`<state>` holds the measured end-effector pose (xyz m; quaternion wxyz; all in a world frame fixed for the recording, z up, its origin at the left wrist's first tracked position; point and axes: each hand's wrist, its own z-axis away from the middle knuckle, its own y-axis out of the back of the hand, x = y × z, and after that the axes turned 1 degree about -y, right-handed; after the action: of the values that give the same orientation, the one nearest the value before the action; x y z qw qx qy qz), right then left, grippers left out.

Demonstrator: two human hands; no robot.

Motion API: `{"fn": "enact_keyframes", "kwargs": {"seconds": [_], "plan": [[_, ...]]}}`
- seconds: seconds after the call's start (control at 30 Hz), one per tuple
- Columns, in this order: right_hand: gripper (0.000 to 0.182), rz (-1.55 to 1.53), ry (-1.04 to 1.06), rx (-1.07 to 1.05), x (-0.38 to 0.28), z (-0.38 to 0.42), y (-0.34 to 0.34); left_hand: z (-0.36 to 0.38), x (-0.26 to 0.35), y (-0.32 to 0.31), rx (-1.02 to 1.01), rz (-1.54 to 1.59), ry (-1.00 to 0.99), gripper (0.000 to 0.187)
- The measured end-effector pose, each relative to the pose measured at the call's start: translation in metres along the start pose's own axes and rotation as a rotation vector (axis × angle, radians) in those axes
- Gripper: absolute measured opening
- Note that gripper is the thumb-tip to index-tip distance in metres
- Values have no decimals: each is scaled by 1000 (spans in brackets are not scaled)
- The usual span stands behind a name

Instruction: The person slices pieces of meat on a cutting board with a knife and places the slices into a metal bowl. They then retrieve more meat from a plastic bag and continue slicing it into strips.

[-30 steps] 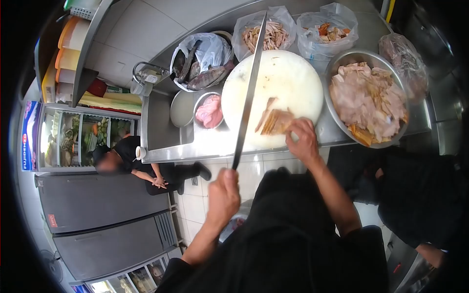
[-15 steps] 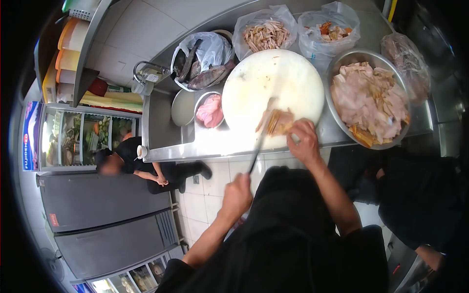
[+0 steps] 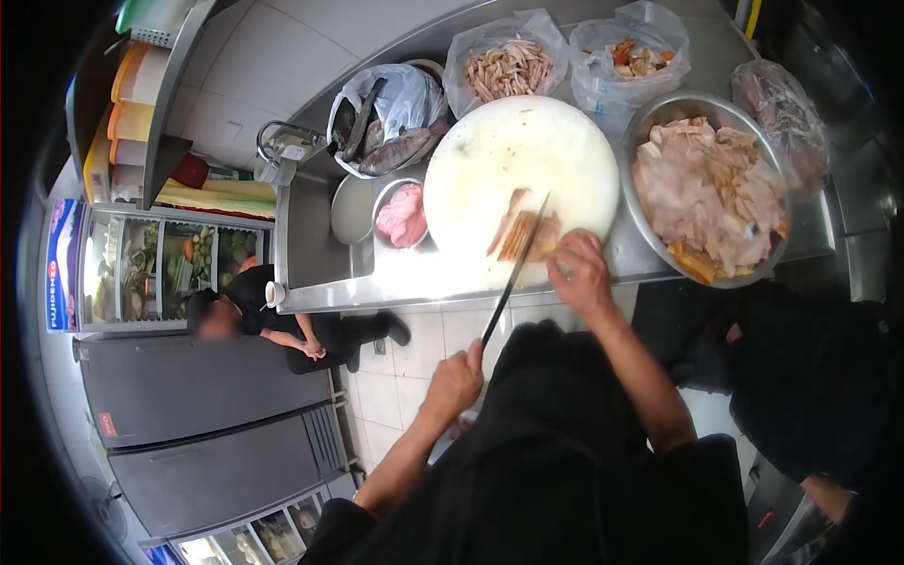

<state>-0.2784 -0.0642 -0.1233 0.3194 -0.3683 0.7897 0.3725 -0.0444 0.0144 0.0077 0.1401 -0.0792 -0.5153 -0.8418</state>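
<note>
My left hand (image 3: 456, 381) is closed round the handle of a long knife (image 3: 508, 287). The blade slants up and away across a small stack of sliced meat (image 3: 516, 239), brownish at the edges. This meat lies on the near half of a round white chopping board (image 3: 513, 141). At the stack's right end, my right hand (image 3: 579, 268) has its fingers curled, with the fingertips pressed on the meat. Its grip is partly hidden by the fingers. A few thin cut strips lie on the left side of the stack.
Right of the board stands a steel bowl (image 3: 650, 226) of flat meat pieces. Behind are plastic bags of cut strips (image 3: 508, 71) and orange-brown pieces (image 3: 640, 58). At left are a bowl of pink meat (image 3: 403, 215), bagged dark fish (image 3: 395, 151) and a sink (image 3: 306, 240). Another person (image 3: 254, 301) is beyond.
The knife, blurred before, now shows sharply, its blade farther right over the meat stack. The board and the right hand sit slightly farther left in view.
</note>
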Motion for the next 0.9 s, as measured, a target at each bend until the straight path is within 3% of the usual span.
{"fn": "enact_keyframes", "kwargs": {"seconds": [0.1,0.2,0.27,0.3,0.37,0.4,0.53,0.63,0.7,0.77,0.8,0.9], "plan": [[9,5,5,7,3,5,-1,13,36,46,21,140,85,63],[8,41,26,27,2,-5,-2,32,54,64,190,323,-87,59],[8,56,29,23,1,-4,0,31,42,41,290,428,-224,52],[7,61,31,21,0,-4,0,21,28,19,277,369,-262,49],[7,52,27,7,1,-1,1,-5,-26,-31,224,-179,-326,47],[7,54,28,6,2,-2,2,-2,-10,-13,106,-80,-226,53],[6,59,26,14,4,-1,3,24,54,62,63,231,83,65],[8,33,14,24,3,1,6,41,68,77,246,426,-75,61],[10,19,-4,45,1,0,11,34,44,44,277,443,-221,50],[12,7,-25,61,-2,3,15,0,-4,-15,295,-67,-482,49],[13,4,-33,67,-3,4,18,-3,-1,-19,226,-240,-328,48],[14,27,-66,94,0,-5,32,11,21,17,86,68,-70,51]]}}
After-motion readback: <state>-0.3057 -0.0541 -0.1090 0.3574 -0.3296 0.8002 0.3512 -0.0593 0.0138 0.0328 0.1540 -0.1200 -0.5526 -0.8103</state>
